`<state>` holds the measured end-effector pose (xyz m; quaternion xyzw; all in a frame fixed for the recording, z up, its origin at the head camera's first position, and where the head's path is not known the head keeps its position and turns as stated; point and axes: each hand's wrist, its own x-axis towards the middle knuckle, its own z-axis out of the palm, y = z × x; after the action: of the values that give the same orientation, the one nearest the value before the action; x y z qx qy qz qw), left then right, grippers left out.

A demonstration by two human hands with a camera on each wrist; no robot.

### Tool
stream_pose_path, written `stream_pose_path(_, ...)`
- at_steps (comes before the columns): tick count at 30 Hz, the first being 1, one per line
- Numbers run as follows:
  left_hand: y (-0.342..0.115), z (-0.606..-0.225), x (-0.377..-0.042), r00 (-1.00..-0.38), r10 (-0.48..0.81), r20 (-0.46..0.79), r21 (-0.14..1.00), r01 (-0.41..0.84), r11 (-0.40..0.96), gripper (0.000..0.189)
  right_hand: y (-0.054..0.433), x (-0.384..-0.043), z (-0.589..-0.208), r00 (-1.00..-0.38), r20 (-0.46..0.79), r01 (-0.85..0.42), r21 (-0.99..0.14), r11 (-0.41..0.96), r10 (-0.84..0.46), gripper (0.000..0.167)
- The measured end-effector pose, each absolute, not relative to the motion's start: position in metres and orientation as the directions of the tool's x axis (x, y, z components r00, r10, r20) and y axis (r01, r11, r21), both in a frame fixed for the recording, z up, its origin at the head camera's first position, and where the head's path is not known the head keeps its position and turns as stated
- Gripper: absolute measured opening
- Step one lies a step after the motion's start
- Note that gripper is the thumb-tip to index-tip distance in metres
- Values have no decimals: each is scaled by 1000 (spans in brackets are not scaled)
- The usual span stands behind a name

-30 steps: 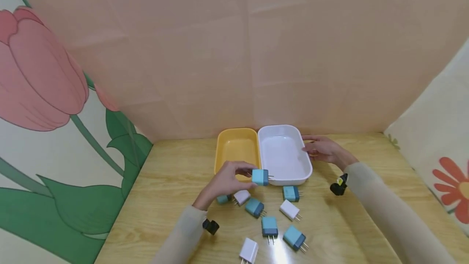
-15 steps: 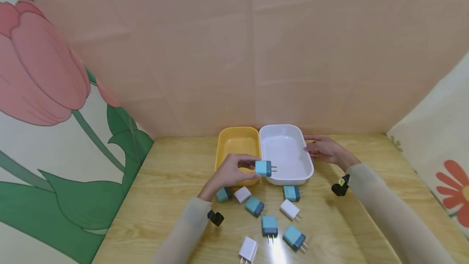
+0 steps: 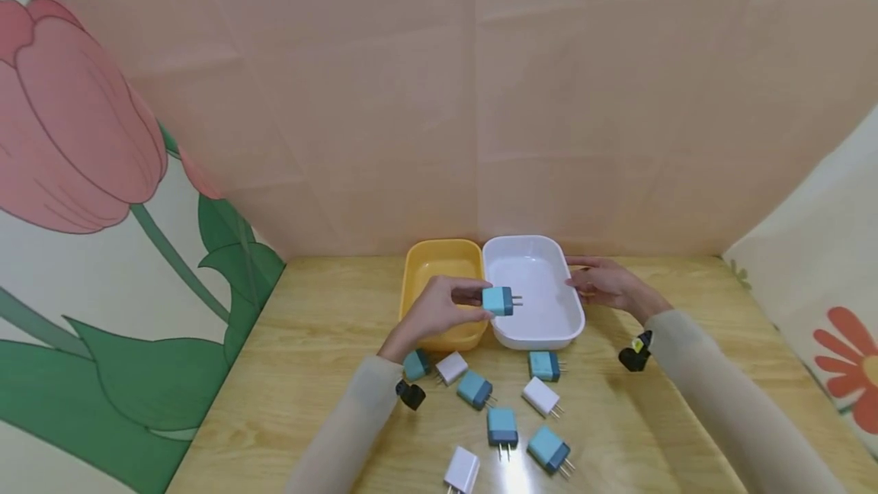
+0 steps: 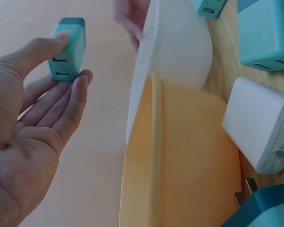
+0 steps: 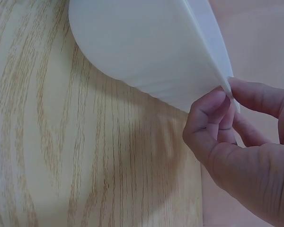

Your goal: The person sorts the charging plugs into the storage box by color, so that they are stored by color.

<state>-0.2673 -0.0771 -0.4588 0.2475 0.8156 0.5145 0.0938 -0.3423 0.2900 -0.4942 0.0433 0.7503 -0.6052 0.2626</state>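
Note:
My left hand (image 3: 439,309) pinches a teal and dark blue charger plug (image 3: 497,301) between thumb and fingers. It holds the plug above the left edge of the white tray (image 3: 538,311), prongs pointing right. In the left wrist view the charger's two USB slots face the palm, with the thumb on one side and fingertips beneath. My right hand (image 3: 607,285) grips the white tray's right wall; the right wrist view has thumb and fingers pinching its rim (image 5: 217,75). Beside the white tray stands a yellow tray (image 3: 439,256), partly covered by my left hand.
Several teal chargers (image 3: 503,427) and white chargers (image 3: 462,469) lie scattered on the wooden table (image 3: 329,311) in front of the trays. A peach backdrop (image 3: 466,97) rises close behind the trays. Printed cloths (image 3: 89,136) hang at both sides.
My left hand has carried the teal charger up and slightly right, from the trays' front edge to over the white tray's left edge. My right hand stays on the white tray.

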Motion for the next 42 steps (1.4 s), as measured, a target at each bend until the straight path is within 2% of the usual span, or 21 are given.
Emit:
stream_pose_path(16, -61, -448, -290, -861, 493, 127, 852, 349, 391, 45, 300, -341, -491, -854, -446, 387, -889, 246, -267, 71)
stream_pose_path(33, -44, -441, -309, -877, 474, 74, 886, 276, 373, 48, 302, -340, -496, -852, -468, 417, -878, 234, -237, 71)
stream_pose_path(42, -35, -441, -322, -874, 479, 82, 869, 298, 395, 48, 296, -343, -496, -856, -464, 408, -877, 252, -227, 69)
